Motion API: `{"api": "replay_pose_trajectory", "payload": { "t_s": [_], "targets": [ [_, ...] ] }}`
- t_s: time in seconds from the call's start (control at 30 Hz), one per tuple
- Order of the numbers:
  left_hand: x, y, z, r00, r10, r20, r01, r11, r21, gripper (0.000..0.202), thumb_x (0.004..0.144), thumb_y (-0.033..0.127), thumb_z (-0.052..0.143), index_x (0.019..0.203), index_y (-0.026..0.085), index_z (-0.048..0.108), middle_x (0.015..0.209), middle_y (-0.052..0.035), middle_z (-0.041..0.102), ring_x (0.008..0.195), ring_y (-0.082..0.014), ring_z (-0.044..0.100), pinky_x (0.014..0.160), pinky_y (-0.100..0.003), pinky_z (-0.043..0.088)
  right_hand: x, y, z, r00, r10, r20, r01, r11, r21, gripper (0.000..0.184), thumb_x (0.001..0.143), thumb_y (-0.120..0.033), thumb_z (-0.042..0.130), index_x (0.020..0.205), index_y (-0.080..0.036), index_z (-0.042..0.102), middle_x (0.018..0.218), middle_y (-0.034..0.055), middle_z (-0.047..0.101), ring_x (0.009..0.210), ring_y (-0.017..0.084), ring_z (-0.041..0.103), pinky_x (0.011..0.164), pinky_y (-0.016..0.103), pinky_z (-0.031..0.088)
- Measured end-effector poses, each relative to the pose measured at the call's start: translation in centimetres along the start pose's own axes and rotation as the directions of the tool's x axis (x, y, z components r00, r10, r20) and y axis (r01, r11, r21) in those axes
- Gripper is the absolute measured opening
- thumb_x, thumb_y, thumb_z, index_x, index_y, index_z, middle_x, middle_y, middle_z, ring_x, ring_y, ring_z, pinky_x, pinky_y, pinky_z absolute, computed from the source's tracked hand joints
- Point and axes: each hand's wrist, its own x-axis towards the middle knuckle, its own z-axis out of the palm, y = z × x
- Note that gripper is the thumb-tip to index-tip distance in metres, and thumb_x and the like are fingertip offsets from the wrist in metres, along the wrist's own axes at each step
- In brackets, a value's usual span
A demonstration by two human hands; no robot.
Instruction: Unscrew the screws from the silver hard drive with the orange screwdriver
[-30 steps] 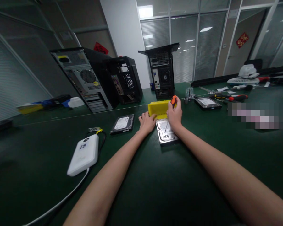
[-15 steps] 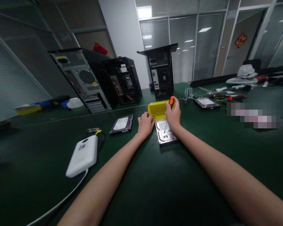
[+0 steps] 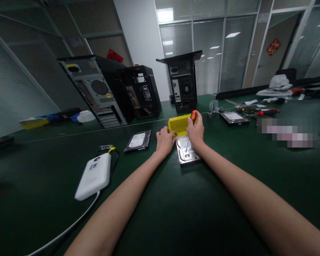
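Note:
A silver hard drive (image 3: pixel 182 156) lies flat in front of me on the green table. My right hand (image 3: pixel 196 132) is closed around a screwdriver (image 3: pixel 194 115) with an orange and black handle. Its thin shaft slants down to the round spot near the drive's front edge. My left hand (image 3: pixel 165 139) is closed with bent fingers at the drive's far left corner, steadying it; the exact fingertip contact is partly hidden. Right behind the drive stands an open yellow case (image 3: pixel 178 124), touching or nearly touching my left thumb.
Other hard drives lie to the left (image 3: pixel 137 140) and right (image 3: pixel 234 117). A white power bank (image 3: pixel 94 177) with a cable is at the left. Several computer cases (image 3: pixel 185 83) stand at the back. Pliers (image 3: pixel 268 112) and a clear container (image 3: pixel 213 106) are at the right.
The view has shifted slightly. My right hand keeps the screwdriver on the hard drive, and my left hand stays at the drive's corner.

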Motion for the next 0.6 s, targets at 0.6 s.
{"api": "replay_pose_trajectory", "payload": {
  "t_s": [0.6],
  "targets": [
    [-1.0, -0.8, -0.3, 0.988, 0.014, -0.154, -0.027, 0.996, -0.081, 0.011, 0.084, 0.021, 0.058, 0.094, 0.018, 0.062, 0.128, -0.0132, 0.043, 0.114, -0.0296, 0.043, 0.088, -0.042, 0.040, -0.1, -0.2, -0.3, 0.998, -0.028, 0.057, 0.025, 0.998, 0.061, 0.054, 0.088, -0.042, 0.039, 0.135, -0.015, 0.036, 0.095, 0.0126, 0.065, 0.077, 0.020, 0.063, 0.066, 0.032, 0.048]
  ]
}}
